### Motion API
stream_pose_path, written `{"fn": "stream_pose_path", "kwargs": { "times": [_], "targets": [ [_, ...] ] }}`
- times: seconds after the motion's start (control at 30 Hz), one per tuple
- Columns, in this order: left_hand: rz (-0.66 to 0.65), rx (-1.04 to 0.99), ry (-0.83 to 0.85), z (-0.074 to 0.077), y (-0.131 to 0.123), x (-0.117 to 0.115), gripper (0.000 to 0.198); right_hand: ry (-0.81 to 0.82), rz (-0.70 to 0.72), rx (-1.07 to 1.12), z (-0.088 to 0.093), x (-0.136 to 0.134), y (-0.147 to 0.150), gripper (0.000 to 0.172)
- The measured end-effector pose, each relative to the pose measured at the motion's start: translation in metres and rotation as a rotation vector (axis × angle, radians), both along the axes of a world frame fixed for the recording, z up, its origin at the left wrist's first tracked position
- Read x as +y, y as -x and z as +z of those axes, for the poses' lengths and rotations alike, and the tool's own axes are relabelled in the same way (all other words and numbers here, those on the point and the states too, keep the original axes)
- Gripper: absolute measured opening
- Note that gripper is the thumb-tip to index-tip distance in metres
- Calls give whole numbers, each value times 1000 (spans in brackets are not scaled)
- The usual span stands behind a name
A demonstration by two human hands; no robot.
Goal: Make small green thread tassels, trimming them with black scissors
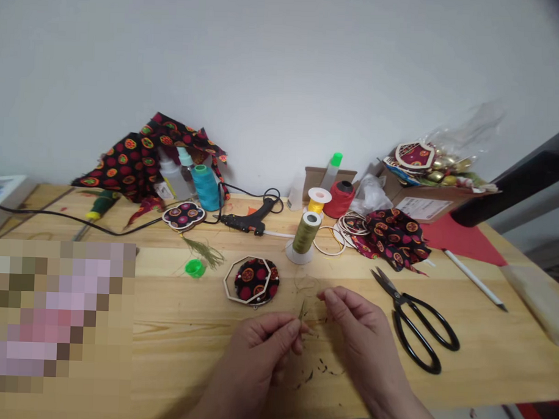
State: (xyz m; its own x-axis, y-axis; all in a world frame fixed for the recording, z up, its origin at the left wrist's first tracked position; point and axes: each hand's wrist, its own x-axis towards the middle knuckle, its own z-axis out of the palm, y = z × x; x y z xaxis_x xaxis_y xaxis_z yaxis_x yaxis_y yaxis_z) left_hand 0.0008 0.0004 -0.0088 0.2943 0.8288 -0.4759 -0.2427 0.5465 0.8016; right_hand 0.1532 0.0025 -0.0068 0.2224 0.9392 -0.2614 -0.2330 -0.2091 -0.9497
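Note:
My left hand [268,349] is closed in a pinch on a small bunch of olive-green thread [302,309], whose tip pokes up between thumb and forefinger. My right hand [360,328] is also pinched, close by on the right, and a fine strand seems to run to its fingertips. Behind the hands stands a spool of olive thread [305,235] on a white cone base. Left of it lies a round piece covered in dark patterned fabric [274,282], overlapped by a pale octagonal frame [227,282]. Black-handled scissors [407,305] lie open beside my right hand.
A glue gun [249,222], a teal thread cone [207,188] and a red one [339,199] stand farther back. A tasselled ornament [184,216] and green cap [195,268] lie left. A filled cardboard box [417,199] and white pencil [474,278] are right.

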Motion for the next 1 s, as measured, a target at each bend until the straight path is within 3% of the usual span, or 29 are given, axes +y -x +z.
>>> {"fn": "stream_pose_path", "kwargs": {
  "times": [0.17, 0.43, 0.67, 0.87, 1.0],
  "targets": [
    [-10, -1, -28, 2, 1, 0, 28, -24, 38, -79, -5, -2, 0, 21],
    [-27, 78, -62, -2, 2, -1, 30, -69, 145, -224, 4, -6, 4, 18],
    [-78, 262, -266, 9, 1, -1, 27, -50, 209, -231, 7, -3, 9, 16],
    [6, 116, -109, 6, 1, 0, 27, -129, 208, -232, 3, -6, 8, 22],
    [127, -46, -8, 6, 0, 4, 23, -178, 308, -205, 1, -11, 9, 34]
  ]
}}
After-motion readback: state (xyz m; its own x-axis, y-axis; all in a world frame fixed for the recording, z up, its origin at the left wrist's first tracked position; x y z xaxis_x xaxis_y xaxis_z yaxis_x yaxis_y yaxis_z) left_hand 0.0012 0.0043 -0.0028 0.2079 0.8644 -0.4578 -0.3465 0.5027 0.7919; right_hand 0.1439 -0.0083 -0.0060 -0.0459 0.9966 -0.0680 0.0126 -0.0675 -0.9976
